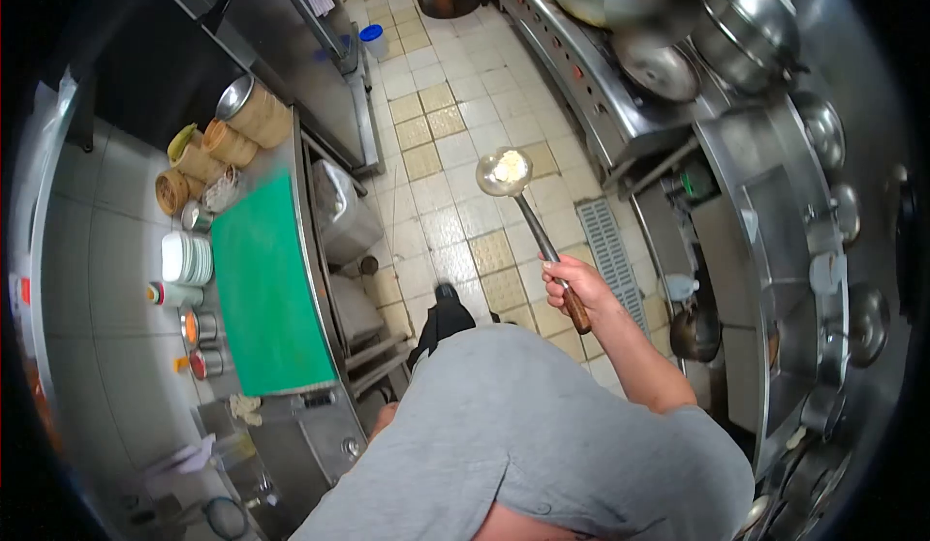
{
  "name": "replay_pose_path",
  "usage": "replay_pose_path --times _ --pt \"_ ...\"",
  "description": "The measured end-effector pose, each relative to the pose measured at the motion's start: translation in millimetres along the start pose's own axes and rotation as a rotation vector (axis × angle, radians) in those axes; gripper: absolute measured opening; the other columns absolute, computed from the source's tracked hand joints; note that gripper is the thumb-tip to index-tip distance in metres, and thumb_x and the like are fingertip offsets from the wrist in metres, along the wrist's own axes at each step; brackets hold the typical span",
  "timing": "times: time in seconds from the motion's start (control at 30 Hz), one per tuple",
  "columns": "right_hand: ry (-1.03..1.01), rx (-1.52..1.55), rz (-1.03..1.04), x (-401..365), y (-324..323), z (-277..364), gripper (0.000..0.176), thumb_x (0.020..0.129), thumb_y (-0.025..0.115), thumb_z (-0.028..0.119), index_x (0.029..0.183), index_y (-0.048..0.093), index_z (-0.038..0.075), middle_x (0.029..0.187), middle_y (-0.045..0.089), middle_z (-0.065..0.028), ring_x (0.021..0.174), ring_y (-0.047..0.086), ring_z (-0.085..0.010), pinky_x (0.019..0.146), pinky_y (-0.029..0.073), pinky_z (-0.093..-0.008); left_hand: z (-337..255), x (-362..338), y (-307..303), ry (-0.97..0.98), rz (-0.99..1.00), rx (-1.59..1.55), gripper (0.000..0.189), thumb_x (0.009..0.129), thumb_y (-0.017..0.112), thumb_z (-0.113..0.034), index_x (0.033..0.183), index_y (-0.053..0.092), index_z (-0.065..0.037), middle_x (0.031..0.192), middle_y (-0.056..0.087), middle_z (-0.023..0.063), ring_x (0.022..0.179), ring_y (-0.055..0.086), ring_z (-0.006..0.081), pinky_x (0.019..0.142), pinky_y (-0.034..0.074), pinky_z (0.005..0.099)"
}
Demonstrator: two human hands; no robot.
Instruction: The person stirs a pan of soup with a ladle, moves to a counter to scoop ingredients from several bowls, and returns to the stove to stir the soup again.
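My right hand [578, 285] is closed around the wooden-ended handle of a metal ladle [527, 214], held out ahead of me over the floor. A pale yellowish lump of food [511, 165] lies in the ladle's bowl, too small to name. Of my left hand [385, 418], only a sliver shows low beside my grey shirt, near the sink counter; its fingers are hidden.
A green cutting board [266, 284] lies on the left counter, beside stacked white dishes [186, 257], metal cups and bamboo steamers [230, 142]. Pans and pots [659, 68] stand on the stove at right. A drain grate [610, 260] runs along the tiled floor.
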State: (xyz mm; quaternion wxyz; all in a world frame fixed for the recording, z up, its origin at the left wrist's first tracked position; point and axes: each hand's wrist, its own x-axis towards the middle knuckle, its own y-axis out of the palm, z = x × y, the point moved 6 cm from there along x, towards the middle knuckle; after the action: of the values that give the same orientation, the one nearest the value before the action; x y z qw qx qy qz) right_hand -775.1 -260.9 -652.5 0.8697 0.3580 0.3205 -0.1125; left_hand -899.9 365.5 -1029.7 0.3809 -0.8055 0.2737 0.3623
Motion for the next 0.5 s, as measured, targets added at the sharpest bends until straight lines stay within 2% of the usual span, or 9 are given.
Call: replay_pose_path --times 0.07,0.13,0.2,0.27,0.33,0.37,0.4,0.47,0.5 --pt "-0.053 -0.009 -0.023 61.0 26.4 46.5 0.025 0.1 0.062 0.014 0.123 0.058 0.005 0.087 0.058 -0.0025 0.058 0.05 -0.0072 0.05 0.04 -0.0256 -22.2 26.6 -47.1 -0.121 -0.032 0.054 0.031 0.087 0.073 -0.028 0.104 0.073 -0.002 0.098 0.077 0.0102 0.088 0.069 0.0246 0.079 0.053 0.0411" --pt "-0.017 -0.06 -0.077 113.7 48.7 84.6 0.023 0.1 0.064 0.016 0.118 0.061 0.003 0.089 0.061 -0.0034 0.059 0.051 -0.0082 0.05 0.041 -0.0257 -60.3 80.5 -96.4 -0.146 -0.044 0.105 0.03 0.087 0.072 -0.027 0.104 0.073 -0.002 0.098 0.076 0.0104 0.087 0.069 0.0241 0.079 0.054 0.0409" --pt "-0.034 0.053 -0.091 172.7 64.3 118.2 0.022 0.099 0.065 0.017 0.113 0.062 0.001 0.087 0.061 -0.0027 0.059 0.052 -0.0095 0.051 0.043 -0.0257 -121.2 147.7 -158.5 -0.122 -0.056 0.137 0.029 0.088 0.072 -0.025 0.104 0.073 -0.002 0.097 0.076 0.0106 0.087 0.069 0.0236 0.078 0.054 0.0407" --pt "-0.025 0.067 -0.122 209.0 82.4 156.5 0.019 0.098 0.067 0.019 0.106 0.061 0.003 0.081 0.06 -0.0025 0.056 0.052 -0.0103 0.049 0.043 -0.0255 -213.2 232.8 -214.6 -0.033 -0.046 0.052 0.027 0.088 0.071 -0.024 0.104 0.073 -0.002 0.097 0.076 0.0107 0.087 0.069 0.0232 0.078 0.054 0.0406" --pt "-0.008 0.155 -0.148 254.9 104.6 188.9 0.022 0.096 0.071 0.024 0.09 0.059 0.006 0.068 0.058 -0.0021 0.05 0.052 -0.0119 0.046 0.043 -0.0251 -325.4 294.8 -314.9 0.087 0.024 -0.437 0.026 0.091 0.07 -0.024 0.103 0.072 -0.001 0.093 0.075 0.0108 0.085 0.069 0.0213 0.077 0.055 0.0389" --pt "0.007 0.157 -0.155 275.4 101.5 202.8 0.022 0.098 0.069 0.026 0.096 0.06 0.005 0.079 0.062 -0.0038 0.053 0.053 -0.0119 0.046 0.044 -0.0249 -386.1 315.1 -371.2 0.157 -0.071 -0.236 0.029 0.093 0.069 -0.026 0.105 0.071 0.0 0.093 0.075 0.0106 0.085 0.068 0.0205 0.077 0.055 0.0369" --pt "-0.011 0.182 -0.165 286.8 110.1 217.8 0.022 0.098 0.069 0.026 0.096 0.06 0.005 0.079 0.062 -0.0038 0.053 0.053 -0.0119 0.046 0.044 -0.0249 -446.9 330.0 -415.5 0.224 -0.161 -0.038 0.031 0.094 0.068 -0.028 0.107 0.071 0.001 0.093 0.075 0.0104 0.084 0.068 0.0198 0.077 0.055 0.0349" --pt "-0.064 0.349 -0.213 303.1 127.1 252.4 0.02 0.1 0.066 0.024 0.103 0.061 0.005 0.084 0.064 -0.0047 0.055 0.055 -0.0118 0.046 0.043 -0.0242 -511.3 423.7 -498.1 0.333 -0.204 0.145 0.03 0.097 0.068 -0.025 0.111 0.069 0.001 0.094 0.074 0.0069 0.084 0.067 0.0179 0.077 0.055 0.0319" --pt "-0.013 0.382 -0.168 313.2 133.8 257.9 0.018 0.101 0.064 0.02 0.109 0.061 0.004 0.078 0.061 -0.0034 0.055 0.054 -0.0109 0.045 0.042 -0.024 -560.6 445.1 -531.4 0.348 -0.212 0.051 0.028 0.097 0.067 -0.022 0.113 0.068 0.0 0.095 0.073 0.0063 0.083 0.066 0.0167 0.076 0.055 0.0314"
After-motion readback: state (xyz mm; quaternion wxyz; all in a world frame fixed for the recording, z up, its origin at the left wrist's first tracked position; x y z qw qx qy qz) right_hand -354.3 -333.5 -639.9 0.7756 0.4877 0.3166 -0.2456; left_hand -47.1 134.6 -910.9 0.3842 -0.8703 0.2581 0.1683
